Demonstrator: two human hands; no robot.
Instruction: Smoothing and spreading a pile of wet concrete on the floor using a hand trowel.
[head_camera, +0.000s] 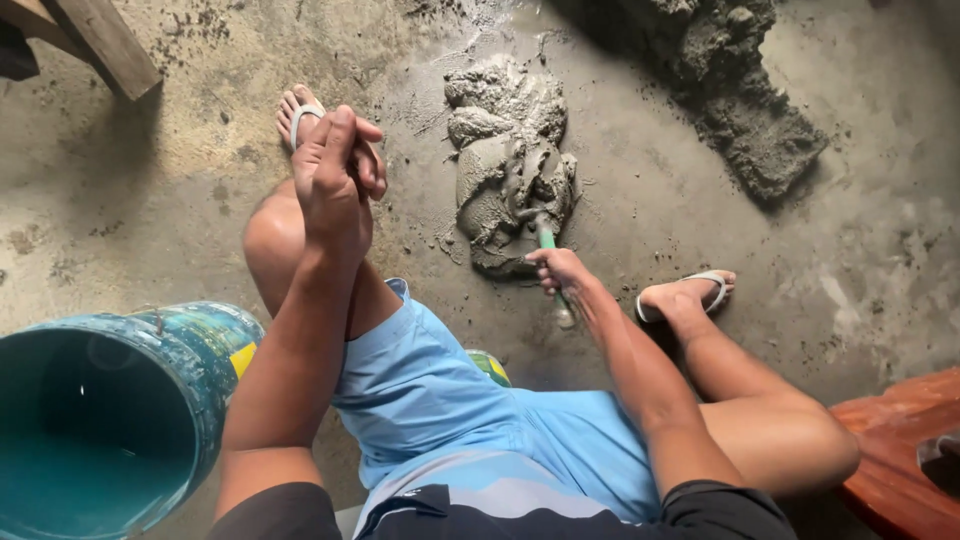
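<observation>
Head view, looking straight down on me squatting over a concrete floor (150, 190). My right hand (558, 268) is closed around the green handle of a trowel (543, 236); the grip sits low on the handle, with its butt end sticking out behind the fist toward my foot. The blade is buried in a small mound of wet grey mortar (505, 160) just ahead of the hand, so only a sliver of metal shows; I judge the low reach and straight forearm are there to push the blade down into the mix.

My left hand (335, 170) holds nothing. The fingers are loosely curled and the forearm rests across my left knee, which I read as a brace to steady the squat while the other arm works.

A second, darker and drier-looking heap of sand (745, 110) lies well apart, toward the upper right. A paint-stained teal bucket (200, 340) lies tilted just beside my left leg, mouth toward the camera; I cannot tell whether it holds anything. Both feet, in sandals, flank the mortar. A wooden plank (100, 40) shows at upper left, a reddish board (895, 450) at lower right.
</observation>
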